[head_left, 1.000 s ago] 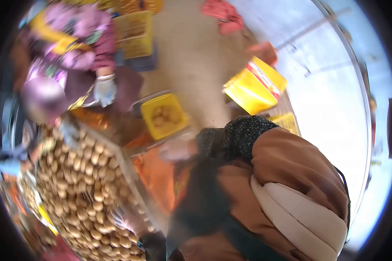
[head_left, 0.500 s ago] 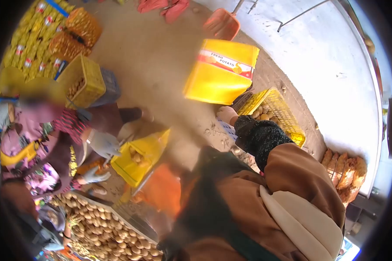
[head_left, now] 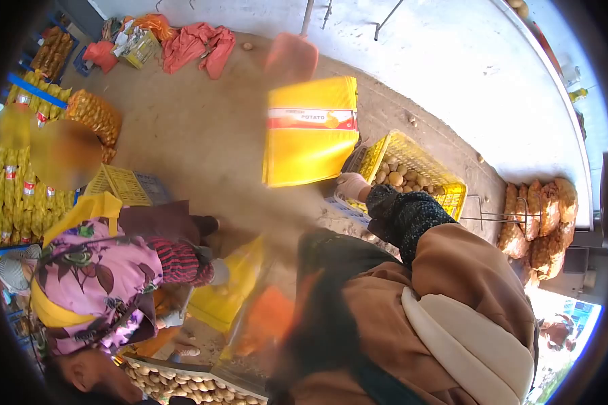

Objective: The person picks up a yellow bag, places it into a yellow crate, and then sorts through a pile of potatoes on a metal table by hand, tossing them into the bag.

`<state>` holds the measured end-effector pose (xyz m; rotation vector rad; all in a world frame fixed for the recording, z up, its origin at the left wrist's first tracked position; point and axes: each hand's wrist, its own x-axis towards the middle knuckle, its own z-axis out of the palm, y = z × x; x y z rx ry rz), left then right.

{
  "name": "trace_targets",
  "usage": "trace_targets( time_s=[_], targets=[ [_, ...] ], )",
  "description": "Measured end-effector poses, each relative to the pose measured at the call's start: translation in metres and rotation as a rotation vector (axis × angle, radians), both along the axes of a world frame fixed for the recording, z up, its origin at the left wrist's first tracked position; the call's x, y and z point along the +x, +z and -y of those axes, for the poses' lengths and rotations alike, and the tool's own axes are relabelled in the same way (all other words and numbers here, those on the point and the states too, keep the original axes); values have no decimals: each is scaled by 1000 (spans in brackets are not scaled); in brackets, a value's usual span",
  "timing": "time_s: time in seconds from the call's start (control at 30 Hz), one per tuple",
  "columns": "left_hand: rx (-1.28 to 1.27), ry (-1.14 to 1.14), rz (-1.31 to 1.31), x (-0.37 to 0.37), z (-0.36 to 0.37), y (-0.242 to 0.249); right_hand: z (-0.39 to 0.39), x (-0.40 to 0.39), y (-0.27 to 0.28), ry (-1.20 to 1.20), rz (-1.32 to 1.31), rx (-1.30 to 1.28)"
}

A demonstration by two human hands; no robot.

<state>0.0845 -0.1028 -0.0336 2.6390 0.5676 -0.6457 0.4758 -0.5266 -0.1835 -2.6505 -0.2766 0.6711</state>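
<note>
My right hand (head_left: 353, 186), below a dark speckled cuff and brown sleeve, is closed on the lower right corner of a bright yellow bag (head_left: 311, 145). The bag hangs over the floor, its red and white potato label facing up. Beside this hand stands a yellow plastic crate (head_left: 452, 196) with potatoes (head_left: 398, 175) inside. A blue-grey crate edge (head_left: 348, 208) lies just under the hand. My left hand does not show; the lower middle is dark and blurred.
At left, a co-worker in a pink floral top (head_left: 101, 270) bends by another yellow bag (head_left: 230, 290). Potatoes (head_left: 182, 385) fill the bottom left. Red shovel (head_left: 294, 59), pink cloths (head_left: 199, 47) and stacked sacks (head_left: 550, 209) lie farther out.
The view has turned, so the bag and crate sit farther left. The bag in my right hand also looks turned more upright. The co-worker has leaned in, and the gloved hands are now mostly hidden.
</note>
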Motion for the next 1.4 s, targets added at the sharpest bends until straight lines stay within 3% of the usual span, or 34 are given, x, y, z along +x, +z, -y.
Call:
trace_targets(
  time_s=[0.03,0.1,0.17,0.33,0.4,0.5,0.53,0.63,0.8,0.93,1.07,1.4],
  targets=[
    [10,-12,16,15,1,-1,6,12,-3,-24,18,25],
    [26,-35,36,47,-1,1,17,42,-4,-308,82,173],
    [41,-50,39,78,1,2,35,80,-7,-282,154,119],
    [96,-54,-22,155,9,-1,69,198,-30,-537,121,149],
    [107,-57,-55,180,11,-1,76,240,-40,-755,35,232],
    [122,-47,-122,212,15,-1,107,295,-102,-740,102,10],
    [120,-48,-142,220,19,-2,105,305,-84,-789,34,-31],
    [118,-39,-190,241,26,-2,115,331,-113,-565,-47,-149],
    [108,-33,-241,262,33,0,134,345,-172,-672,-114,-42],
    [95,-30,-256,270,36,1,116,348,-96,-612,-15,-230],
    [81,-38,-254,277,38,2,110,351,-80,-920,-40,-90],
    [27,-44,-169,277,42,3,82,300,-16,-812,199,372]
  ],
)
